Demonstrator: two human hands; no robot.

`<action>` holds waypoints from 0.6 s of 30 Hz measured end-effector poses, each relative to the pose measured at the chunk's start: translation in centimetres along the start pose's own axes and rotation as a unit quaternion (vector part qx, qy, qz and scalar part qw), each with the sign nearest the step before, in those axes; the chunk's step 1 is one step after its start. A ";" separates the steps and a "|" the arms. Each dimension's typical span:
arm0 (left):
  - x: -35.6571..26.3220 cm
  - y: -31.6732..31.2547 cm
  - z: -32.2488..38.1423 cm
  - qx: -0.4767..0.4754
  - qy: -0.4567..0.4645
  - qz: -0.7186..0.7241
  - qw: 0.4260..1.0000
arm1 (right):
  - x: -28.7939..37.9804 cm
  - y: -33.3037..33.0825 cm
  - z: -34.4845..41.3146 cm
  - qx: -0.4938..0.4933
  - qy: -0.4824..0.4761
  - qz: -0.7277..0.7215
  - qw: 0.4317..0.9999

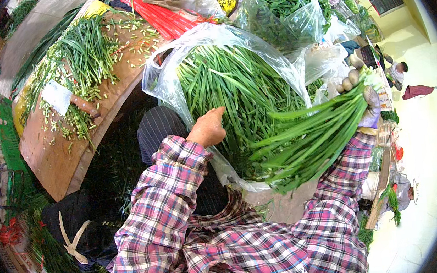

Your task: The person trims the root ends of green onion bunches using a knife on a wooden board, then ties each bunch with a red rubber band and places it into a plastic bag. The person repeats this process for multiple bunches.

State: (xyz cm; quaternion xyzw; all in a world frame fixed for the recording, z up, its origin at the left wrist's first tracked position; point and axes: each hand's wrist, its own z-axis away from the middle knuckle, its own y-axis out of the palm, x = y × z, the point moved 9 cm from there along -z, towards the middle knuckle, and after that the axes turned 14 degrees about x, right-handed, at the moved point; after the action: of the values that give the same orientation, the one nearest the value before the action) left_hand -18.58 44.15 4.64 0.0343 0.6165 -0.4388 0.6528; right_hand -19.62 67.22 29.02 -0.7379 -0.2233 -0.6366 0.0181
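My right hand (369,100), in a dirty light purple glove, grips a bunch of garlic chives (321,136) near its pale ends. The long leaves fan down to the left, slightly blurred. My left hand (207,127) is bare and curled over the near left edge of a clear plastic bag (208,34); its palm side is hidden, so whether it holds anything is unclear. More garlic chives (233,83) fill this bag. At the left, a cleaver (58,97) with a wooden handle lies among chopped stalk ends on a brown board (47,161).
Trimmed greens (86,54) lie on the board. Red strips (159,16) run behind it. A second clear bag (286,19) of leafy greens stands beyond the first. More greens (56,251) lie low at the left. Other people, one in a grey top (401,194), are at the right.
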 end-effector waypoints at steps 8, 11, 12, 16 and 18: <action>-0.8 -1.7 0.7 -0.012 0.024 0.457 0.889 | -4.1 1.1 -1.9 -0.097 0.140 0.084 0.982; -5.0 -2.3 1.7 0.016 0.138 0.567 0.812 | -6.6 6.0 -4.5 0.019 0.129 0.112 0.985; -6.5 -2.0 2.1 0.050 0.159 0.582 0.796 | -7.3 7.8 -5.6 0.065 0.114 0.106 0.986; -9.7 -0.2 4.0 0.156 0.139 0.570 0.794 | -9.5 11.1 -9.2 0.089 0.114 0.103 0.984; -9.9 -0.5 5.0 0.157 0.151 0.582 0.783 | -9.6 11.6 -11.4 0.122 0.079 0.146 0.979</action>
State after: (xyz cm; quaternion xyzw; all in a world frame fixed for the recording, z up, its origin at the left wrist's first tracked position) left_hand -13.58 46.19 14.33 0.5547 0.4923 -0.0557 0.6684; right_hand -27.00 50.34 25.08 -0.7023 -0.1874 -0.6512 0.2183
